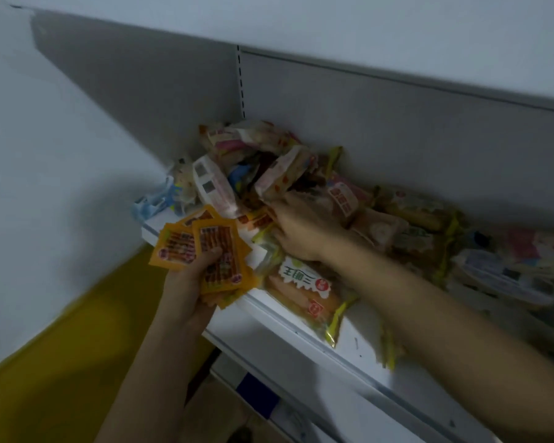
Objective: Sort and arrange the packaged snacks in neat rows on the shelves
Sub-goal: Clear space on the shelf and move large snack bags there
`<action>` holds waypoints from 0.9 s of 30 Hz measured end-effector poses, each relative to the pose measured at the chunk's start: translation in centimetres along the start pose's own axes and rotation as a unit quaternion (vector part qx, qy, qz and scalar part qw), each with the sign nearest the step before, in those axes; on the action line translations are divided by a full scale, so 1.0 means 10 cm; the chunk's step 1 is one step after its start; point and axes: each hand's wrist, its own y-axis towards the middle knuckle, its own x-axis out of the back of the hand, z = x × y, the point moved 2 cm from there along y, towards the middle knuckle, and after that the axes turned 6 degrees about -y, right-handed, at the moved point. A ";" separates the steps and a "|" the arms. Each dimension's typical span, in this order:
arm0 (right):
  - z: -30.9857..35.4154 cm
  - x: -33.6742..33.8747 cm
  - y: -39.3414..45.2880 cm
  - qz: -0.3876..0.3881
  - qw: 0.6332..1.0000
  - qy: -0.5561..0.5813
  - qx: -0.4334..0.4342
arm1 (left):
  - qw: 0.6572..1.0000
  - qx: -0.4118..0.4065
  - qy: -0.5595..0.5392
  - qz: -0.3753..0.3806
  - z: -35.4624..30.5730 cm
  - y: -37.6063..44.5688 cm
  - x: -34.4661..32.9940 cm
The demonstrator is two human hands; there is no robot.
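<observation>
Left hand (191, 276) gripping a fanned stack of orange snack packets (205, 251) just off the white shelf (301, 346) edge, right hand (296, 233) reaching into the jumbled snack pile (269, 167) on the shelf, its fingertips buried, grip unclear

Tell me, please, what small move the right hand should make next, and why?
Probably pinch the orange packet under its fingertips and pass it to the left hand. That hand already grips a fan of matching orange packets, while the right hand reaches into the unsorted pile on the shelf, right beside that packet. Whether it already grips anything, I cannot tell.
</observation>
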 end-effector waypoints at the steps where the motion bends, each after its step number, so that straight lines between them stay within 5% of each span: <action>1: 0.02 -0.06 0.15 0.025 0.999 -0.034 -0.021 | 1.000 0.008 0.003 0.003 -0.04 0.08 0.02; 9: 0.09 -0.33 0.81 0.158 0.978 -0.094 -0.095 | 0.993 0.094 0.036 0.057 -0.28 0.58 0.18; 15: -0.04 -0.42 0.98 0.099 0.981 -0.166 0.007 | 0.981 0.168 0.046 0.086 -0.42 0.76 0.16; 27: 0.12 -0.32 1.17 0.124 0.972 -0.197 0.030 | 0.971 0.198 0.074 0.114 -0.47 0.80 0.19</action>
